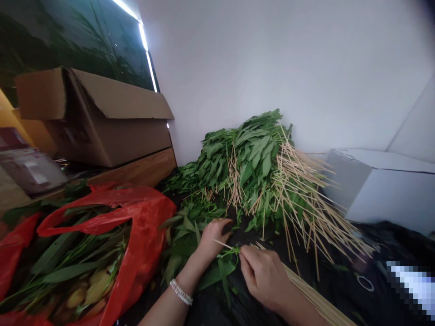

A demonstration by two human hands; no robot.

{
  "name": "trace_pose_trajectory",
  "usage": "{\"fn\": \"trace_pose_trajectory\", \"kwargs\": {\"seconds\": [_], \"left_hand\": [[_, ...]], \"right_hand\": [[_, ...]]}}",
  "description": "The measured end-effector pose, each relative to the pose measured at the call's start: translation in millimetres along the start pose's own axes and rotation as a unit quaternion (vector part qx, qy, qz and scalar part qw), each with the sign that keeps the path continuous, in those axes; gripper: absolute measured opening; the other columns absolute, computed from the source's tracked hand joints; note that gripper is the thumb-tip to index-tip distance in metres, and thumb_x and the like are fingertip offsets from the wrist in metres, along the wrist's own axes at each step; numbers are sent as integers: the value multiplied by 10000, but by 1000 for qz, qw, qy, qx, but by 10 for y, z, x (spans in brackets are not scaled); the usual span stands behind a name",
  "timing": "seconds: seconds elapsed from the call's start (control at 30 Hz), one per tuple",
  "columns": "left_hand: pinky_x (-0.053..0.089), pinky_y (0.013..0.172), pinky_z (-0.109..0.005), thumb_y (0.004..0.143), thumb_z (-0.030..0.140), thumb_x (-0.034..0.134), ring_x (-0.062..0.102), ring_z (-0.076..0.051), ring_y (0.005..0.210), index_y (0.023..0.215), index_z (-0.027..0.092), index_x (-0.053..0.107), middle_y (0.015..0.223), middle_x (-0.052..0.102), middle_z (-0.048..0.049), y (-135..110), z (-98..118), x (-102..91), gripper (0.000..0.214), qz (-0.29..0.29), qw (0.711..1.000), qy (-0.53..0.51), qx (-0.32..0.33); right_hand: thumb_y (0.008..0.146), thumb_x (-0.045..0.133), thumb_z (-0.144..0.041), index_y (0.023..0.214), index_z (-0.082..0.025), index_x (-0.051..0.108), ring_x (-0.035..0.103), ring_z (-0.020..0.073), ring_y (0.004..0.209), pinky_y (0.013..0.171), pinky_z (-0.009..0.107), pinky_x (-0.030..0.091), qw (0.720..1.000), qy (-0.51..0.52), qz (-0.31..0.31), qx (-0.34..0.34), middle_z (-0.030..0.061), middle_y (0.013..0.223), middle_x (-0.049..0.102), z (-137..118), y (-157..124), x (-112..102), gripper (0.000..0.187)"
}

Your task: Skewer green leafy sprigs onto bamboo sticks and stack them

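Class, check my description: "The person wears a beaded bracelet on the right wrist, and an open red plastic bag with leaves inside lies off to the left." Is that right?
Not quite: the wrist is wrong. The head view shows the beaded bracelet at the wrist of the left hand. The rest stands: an open red plastic bag with leaves inside lies off to the left.

My left hand (213, 234) reaches forward, thumb held apart from the fingers. My right hand (264, 274) pinches, knuckles up, its lower fingers seemingly curled inward.
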State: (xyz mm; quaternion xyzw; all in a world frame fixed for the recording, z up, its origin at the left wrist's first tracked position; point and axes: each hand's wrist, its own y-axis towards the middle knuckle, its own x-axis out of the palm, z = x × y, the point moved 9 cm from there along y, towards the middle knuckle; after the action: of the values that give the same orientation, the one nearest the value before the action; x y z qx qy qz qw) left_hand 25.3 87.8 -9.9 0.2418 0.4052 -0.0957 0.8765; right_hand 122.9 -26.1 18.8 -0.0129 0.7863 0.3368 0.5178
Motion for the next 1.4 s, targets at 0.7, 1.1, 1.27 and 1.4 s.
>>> {"fn": "trace_pose_trajectory", "kwargs": {"seconds": [0.7,1.1,1.27,1.4], "left_hand": [[325,493,-179,636,364,762,460,-52,529,1000,127,688,826,696,-63,-48,-144,-121,441,31,835,-513,-195],[321,508,-190,642,410,753,448,-59,512,909,118,697,810,711,-70,-47,-85,-107,399,14,837,-514,-185],[338,520,-186,664,391,744,460,-64,526,916,123,702,829,712,-72,-42,-60,-109,371,8,843,-509,-174],[357,537,-193,673,402,733,480,-73,538,927,125,704,847,714,-77,-46,-53,-92,377,-3,846,-504,-173]], "right_hand": [[915,343,-222,729,-220,481,577,110,539,522,243,267,987,-44,62,141,-36,584,562,398,-16,-134,232],[921,337,-218,754,-223,483,601,120,572,523,253,265,986,-57,39,150,-31,623,595,427,-16,-83,221],[913,336,-203,754,-222,490,603,121,575,522,254,266,987,-57,42,145,-29,627,600,421,-14,-89,222],[915,332,-209,757,-222,503,603,122,567,515,256,268,988,-56,49,137,-26,624,608,412,-8,-97,233]]}}
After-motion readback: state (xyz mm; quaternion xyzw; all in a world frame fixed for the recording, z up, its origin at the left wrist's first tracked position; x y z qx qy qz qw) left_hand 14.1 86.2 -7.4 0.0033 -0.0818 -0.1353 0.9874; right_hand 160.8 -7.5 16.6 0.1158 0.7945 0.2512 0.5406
